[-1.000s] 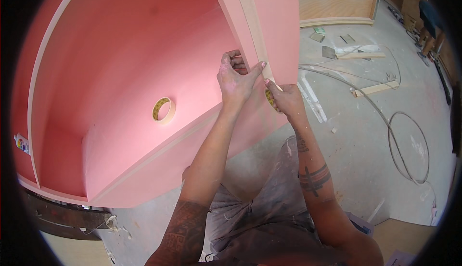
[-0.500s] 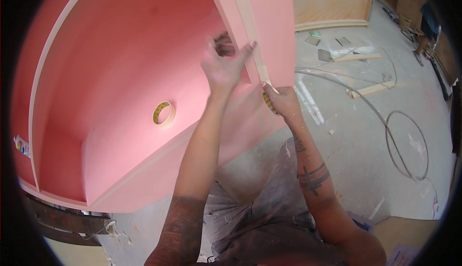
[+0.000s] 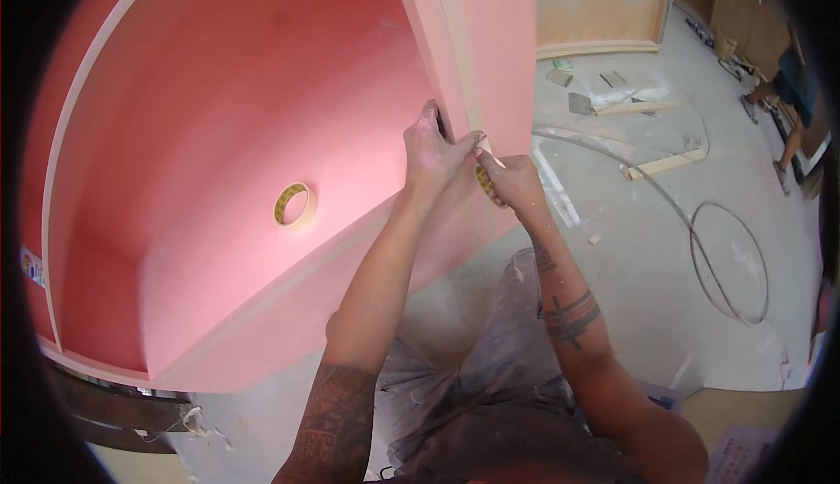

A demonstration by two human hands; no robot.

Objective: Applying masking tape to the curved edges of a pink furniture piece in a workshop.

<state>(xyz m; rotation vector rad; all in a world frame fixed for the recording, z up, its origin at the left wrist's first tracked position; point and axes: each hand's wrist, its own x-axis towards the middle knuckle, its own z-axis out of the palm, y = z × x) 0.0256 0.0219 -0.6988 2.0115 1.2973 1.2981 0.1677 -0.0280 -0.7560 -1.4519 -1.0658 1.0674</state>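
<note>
A strip of masking tape (image 3: 461,55) runs down the front edge of the pink cabinet's upright panel (image 3: 507,64). My left hand (image 3: 429,156) grips that edge, fingers on the inner side and thumb on the strip near its lower part. Just below and to the right, my right hand (image 3: 516,185) is closed around a roll of masking tape (image 3: 486,186), its thumb at the stretch of tape leaving the roll. A second masking tape roll (image 3: 295,206) rests on the cabinet's pink inner surface, left of my forearms.
Hoses (image 3: 691,221) loop over the dusty floor at right, near wood strips (image 3: 669,165). Another person (image 3: 792,103) is at the far right. A wooden panel (image 3: 599,11) stands at the back. Dark slats (image 3: 114,405) lie under the cabinet's lower left.
My left hand has slid down the panel edge toward my right hand, its thumb now close to the roll. My right hand stays nearly still. The person at far right has shifted.
</note>
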